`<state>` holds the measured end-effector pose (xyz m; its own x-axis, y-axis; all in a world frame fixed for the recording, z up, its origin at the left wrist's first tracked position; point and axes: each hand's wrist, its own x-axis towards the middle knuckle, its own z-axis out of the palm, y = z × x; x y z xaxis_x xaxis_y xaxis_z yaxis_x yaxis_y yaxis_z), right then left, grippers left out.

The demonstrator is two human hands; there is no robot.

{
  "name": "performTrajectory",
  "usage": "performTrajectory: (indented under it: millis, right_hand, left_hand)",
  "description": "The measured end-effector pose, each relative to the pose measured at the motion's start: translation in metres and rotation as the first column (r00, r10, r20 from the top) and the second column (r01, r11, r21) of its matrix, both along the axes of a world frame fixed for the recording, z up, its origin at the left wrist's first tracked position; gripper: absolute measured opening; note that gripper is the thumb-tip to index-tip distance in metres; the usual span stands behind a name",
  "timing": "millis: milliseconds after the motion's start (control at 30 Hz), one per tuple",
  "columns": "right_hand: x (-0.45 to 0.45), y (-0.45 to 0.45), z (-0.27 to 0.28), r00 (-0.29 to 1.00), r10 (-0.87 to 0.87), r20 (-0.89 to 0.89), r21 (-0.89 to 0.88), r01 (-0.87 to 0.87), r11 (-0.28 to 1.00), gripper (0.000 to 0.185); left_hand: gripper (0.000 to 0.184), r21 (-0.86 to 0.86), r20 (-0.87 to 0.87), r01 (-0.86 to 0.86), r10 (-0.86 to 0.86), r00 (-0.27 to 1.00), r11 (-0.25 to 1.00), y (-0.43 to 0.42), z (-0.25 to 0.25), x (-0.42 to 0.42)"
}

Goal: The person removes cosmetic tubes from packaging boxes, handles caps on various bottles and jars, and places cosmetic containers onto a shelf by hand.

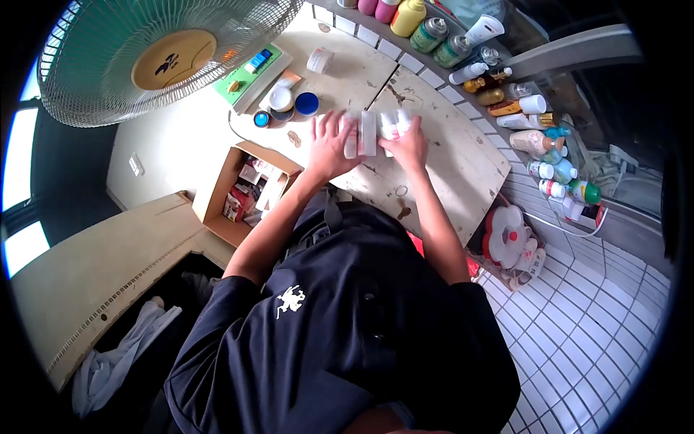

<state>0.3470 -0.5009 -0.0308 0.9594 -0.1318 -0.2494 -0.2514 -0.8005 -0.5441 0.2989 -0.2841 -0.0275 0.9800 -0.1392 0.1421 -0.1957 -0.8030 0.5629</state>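
On the worn white tabletop [434,166], several small white containers [368,133] stand or lie side by side between my two hands. My left hand [333,147] rests against the left end of the group, its fingers spread along a whitish container. At the right end, my right hand [408,145] has its fingers curled round a white container with pinkish print [390,130]. The containers are slightly blurred, so their exact shapes are unclear. Left of them lie a dark blue round lid [307,104], a white round jar [280,98] and a small blue-topped jar [262,119].
A fan [173,61] stands at the upper left, beside a green-topped device [249,76]. Behind it lies a clear tub [320,61]. An open cardboard box [217,192] with packages sits left of my left forearm. Several bottles [531,141] line the tiled ledge at the right.
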Motion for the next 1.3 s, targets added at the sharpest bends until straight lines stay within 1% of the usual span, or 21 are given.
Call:
performTrajectory:
  millis: [33,100,233,300,433,500,533,567,633,667,733,800,867,933,1000,1033,1067,1133,1200,1267,1300]
  right_hand:
    - [-0.001,0.001,-0.005,1.0,-0.001,0.006,-0.003,0.001,1.0,0.092]
    - [-0.006,0.005,-0.01,0.985,0.017,0.171,-0.304,0.036,0.952,0.091]
    - [-0.007,0.008,-0.005,0.994,0.0,0.106,-0.355,0.038,0.934,0.091]
    - [0.0,0.004,-0.003,0.997,0.063,-0.036,-0.378,-0.072,0.923,0.095]
    - [0.014,0.003,-0.01,0.994,0.086,-0.06,-0.348,-0.102,0.932,0.092]
    - [0.024,-0.003,-0.018,0.998,0.046,0.049,-0.037,-0.044,0.998,0.088]
    - [0.032,0.002,-0.014,0.997,0.053,0.048,-0.036,-0.051,0.998,0.088]
    - [0.043,0.009,-0.011,0.989,-0.004,0.146,0.219,-0.028,0.975,0.088]
    - [0.069,0.029,-0.003,0.963,-0.094,0.254,0.608,-0.083,0.79,0.089]
    - [0.083,0.043,-0.004,0.965,-0.083,0.25,0.613,-0.091,0.785,0.089]
    - [0.109,0.066,-0.02,0.944,-0.034,0.329,0.745,-0.237,0.623,0.091]
    - [0.119,0.083,-0.039,0.935,0.004,0.354,0.729,-0.279,0.625,0.092]
    - [0.117,0.097,-0.053,0.929,-0.002,0.37,0.736,-0.291,0.612,0.096]
    - [0.1,0.097,-0.047,0.939,0.023,0.344,0.72,-0.28,0.635,0.098]
    - [0.093,0.089,-0.04,0.952,0.023,0.305,0.647,-0.224,0.728,0.103]
    - [0.093,0.086,-0.042,0.94,0.021,0.339,0.679,-0.26,0.687,0.105]
    - [0.088,0.079,-0.043,0.946,0.013,0.323,0.675,-0.24,0.698,0.105]
    - [0.083,0.07,-0.033,0.892,0.04,0.45,0.389,-0.236,0.89,0.107]
    - [0.066,0.052,-0.021,0.889,0.031,0.457,0.326,-0.2,0.924,0.098]
    - [0.04,0.036,-0.013,0.924,0.217,0.314,0.048,-0.244,0.969,0.088]
    - [0.026,0.039,0.007,0.967,0.243,0.078,0.046,-0.247,0.968,0.077]
  left_hand:
    - [0.084,0.049,0.004,0.115,-0.115,0.993,0.992,0.001,0.0,0.004]
    - [0.075,0.081,-0.01,0.261,-0.261,0.965,0.962,-0.001,-0.002,0.013]
    - [0.068,-0.04,-0.031,0.27,-0.271,0.962,0.962,-0.016,-0.007,0.04]
    - [0.068,-0.008,-0.056,0.243,-0.243,0.968,0.97,-0.018,-0.008,0.05]
    - [0.079,0.072,-0.142,0.267,-0.255,0.956,0.961,-0.005,-0.007,0.049]
    - [0.097,0.105,-0.154,0.31,-0.293,0.944,0.945,0.007,-0.001,0.04]
    - [0.107,0.118,-0.166,0.308,-0.287,0.943,0.944,0.012,-0.001,0.032]
    - [0.111,0.146,-0.171,0.331,-0.305,0.937,0.932,0.018,-0.002,0.025]
    - [0.122,0.186,-0.214,0.364,-0.324,0.922,0.913,0.026,0.004,0.017]
    - [0.122,0.19,-0.22,0.353,-0.31,0.925,0.916,0.028,0.001,0.014]
    - [0.121,0.216,-0.176,0.308,-0.274,0.946,0.926,0.032,-0.01,0.01]
    - [0.113,0.195,-0.141,0.294,-0.27,0.953,0.936,0.037,-0.019,0.01]
    - [0.105,0.063,-0.038,0.276,-0.274,0.961,0.959,0.043,-0.027,0.009]
    - [0.102,0.067,-0.024,0.282,-0.281,0.959,0.957,0.048,-0.03,0.007]
    - [0.102,-0.003,-0.022,0.302,-0.302,0.953,0.953,0.047,-0.032,0.012]
    - [0.1,0.008,-0.042,0.316,-0.315,0.948,0.949,0.048,-0.032,0.014]
    - [0.099,0.112,-0.04,0.322,-0.32,0.947,0.94,0.047,-0.033,0.014]
    - [0.099,0.092,-0.093,0.336,-0.328,0.94,0.937,0.048,-0.031,0.015]
    - [0.099,0.113,-0.087,0.36,-0.352,0.932,0.926,0.048,-0.033,0.018]
    - [0.1,0.06,-0.169,0.379,-0.365,0.916,0.923,0.048,-0.035,0.022]
    - [0.1,0.059,-0.165,0.382,-0.368,0.915,0.922,0.048,-0.034,0.021]
